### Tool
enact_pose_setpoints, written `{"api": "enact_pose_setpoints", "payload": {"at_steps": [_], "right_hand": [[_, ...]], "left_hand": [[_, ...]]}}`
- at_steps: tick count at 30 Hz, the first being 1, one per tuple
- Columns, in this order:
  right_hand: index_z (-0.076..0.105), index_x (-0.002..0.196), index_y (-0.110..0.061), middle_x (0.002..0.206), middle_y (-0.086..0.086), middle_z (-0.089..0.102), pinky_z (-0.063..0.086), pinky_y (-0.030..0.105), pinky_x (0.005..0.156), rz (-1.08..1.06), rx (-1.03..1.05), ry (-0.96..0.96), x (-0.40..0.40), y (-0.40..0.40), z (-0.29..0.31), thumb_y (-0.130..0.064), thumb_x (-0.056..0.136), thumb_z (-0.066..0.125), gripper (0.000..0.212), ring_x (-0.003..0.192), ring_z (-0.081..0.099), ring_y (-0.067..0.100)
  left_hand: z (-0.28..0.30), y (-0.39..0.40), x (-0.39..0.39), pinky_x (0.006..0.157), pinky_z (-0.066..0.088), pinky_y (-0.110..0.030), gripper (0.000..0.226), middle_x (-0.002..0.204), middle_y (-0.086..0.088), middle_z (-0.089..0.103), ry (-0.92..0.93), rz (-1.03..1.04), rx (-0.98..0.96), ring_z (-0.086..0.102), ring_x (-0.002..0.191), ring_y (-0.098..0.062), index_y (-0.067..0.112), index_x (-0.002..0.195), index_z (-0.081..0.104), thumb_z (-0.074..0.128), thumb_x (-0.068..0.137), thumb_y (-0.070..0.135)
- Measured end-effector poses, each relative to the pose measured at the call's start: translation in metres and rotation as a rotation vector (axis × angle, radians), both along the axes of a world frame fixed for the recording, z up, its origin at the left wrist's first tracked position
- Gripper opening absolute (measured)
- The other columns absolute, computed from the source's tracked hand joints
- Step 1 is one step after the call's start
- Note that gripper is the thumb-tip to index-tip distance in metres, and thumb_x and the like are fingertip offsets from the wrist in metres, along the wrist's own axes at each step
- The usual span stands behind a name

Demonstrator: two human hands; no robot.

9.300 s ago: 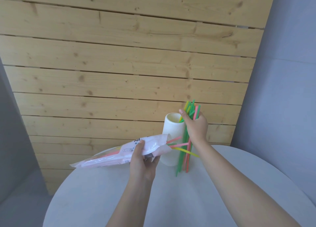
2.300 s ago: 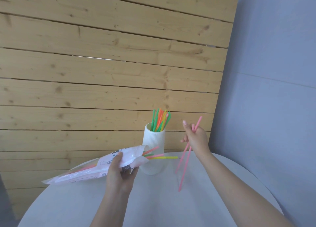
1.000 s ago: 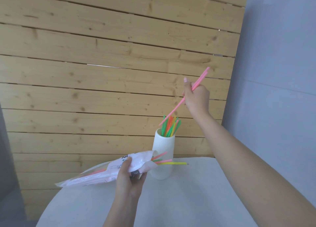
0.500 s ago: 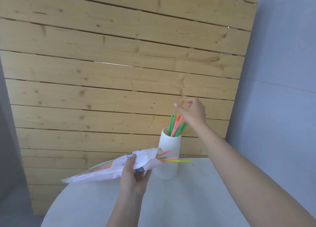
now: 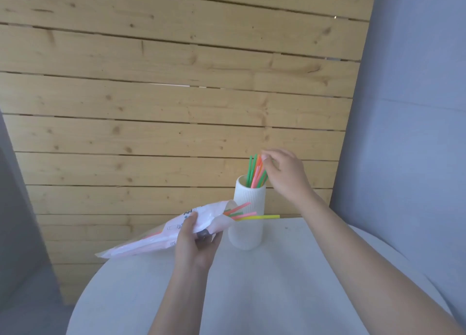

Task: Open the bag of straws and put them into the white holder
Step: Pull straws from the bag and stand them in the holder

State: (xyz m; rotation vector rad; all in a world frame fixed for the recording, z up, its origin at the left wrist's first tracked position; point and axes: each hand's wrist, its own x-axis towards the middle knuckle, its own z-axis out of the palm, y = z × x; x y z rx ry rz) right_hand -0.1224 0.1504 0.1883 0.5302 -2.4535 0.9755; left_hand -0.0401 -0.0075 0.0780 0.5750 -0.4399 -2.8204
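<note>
A white ribbed holder (image 5: pixel 248 223) stands upright on the round white table (image 5: pixel 277 284), with several green, orange and pink straws (image 5: pixel 256 172) poking out of its top. My right hand (image 5: pixel 285 174) hovers just right of the straw tops, fingers curled loosely and touching them. My left hand (image 5: pixel 195 244) grips the pink and white straw bag (image 5: pixel 176 231), held nearly level with its open mouth toward the holder. A few pink, green and yellow straws (image 5: pixel 252 216) stick out of the bag's mouth in front of the holder.
A wall of light wooden planks (image 5: pixel 176 107) rises right behind the table. Grey panels stand at the right (image 5: pixel 408 133) and the far left. The table's round edge curves down at the lower left.
My right hand lowered the pink straws into the holder and let go of them; it now rests at the straw tops. The bag in my left hand stayed about where it was.
</note>
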Motion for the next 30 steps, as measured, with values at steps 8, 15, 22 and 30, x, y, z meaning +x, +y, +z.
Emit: {"api": "enact_pose_setpoints", "payload": {"at_steps": [8,15,22,30], "right_hand": [[0.046,0.138,-0.012,0.148,0.005,0.041,0.020,0.039,0.117,0.068,-0.093,0.130,0.031,0.009,-0.043,-0.017,0.098,0.042,0.041,0.143,0.027,0.019],[0.037,0.144,-0.016,0.158,-0.001,0.022,-0.001,0.032,0.117,0.085,0.196,-0.038,-0.005,-0.007,-0.027,-0.034,0.101,0.029,0.047,0.147,0.008,0.011],[0.041,0.141,-0.019,0.160,0.003,0.014,0.005,0.036,0.118,0.023,0.364,-0.037,-0.011,-0.004,-0.025,-0.035,0.099,0.034,0.046,0.147,0.009,0.019],[0.043,0.139,-0.027,0.156,0.005,0.025,0.016,0.028,0.111,0.124,-0.086,-0.078,0.007,0.003,-0.034,-0.020,0.087,0.062,0.056,0.144,0.018,0.019]], "left_hand": [[0.002,0.005,0.003,0.096,0.048,-0.045,0.012,0.107,-0.019,0.065,0.022,-0.053,-0.056,0.065,0.097,-0.031,0.004,0.098,0.059,0.059,0.090,0.014],[0.002,0.001,0.001,0.096,0.047,-0.044,0.013,0.101,-0.018,0.067,0.004,-0.038,-0.083,0.066,0.093,-0.030,0.003,0.095,0.060,0.059,0.090,0.015],[0.001,-0.002,0.000,0.096,0.048,-0.044,0.011,0.100,-0.018,0.068,0.015,-0.032,-0.065,0.066,0.095,-0.031,0.004,0.095,0.061,0.059,0.090,0.014],[-0.002,-0.011,0.004,0.096,0.047,-0.044,0.006,0.107,-0.015,0.064,0.004,0.001,-0.092,0.064,0.099,-0.029,0.008,0.093,0.060,0.057,0.090,0.013]]}}
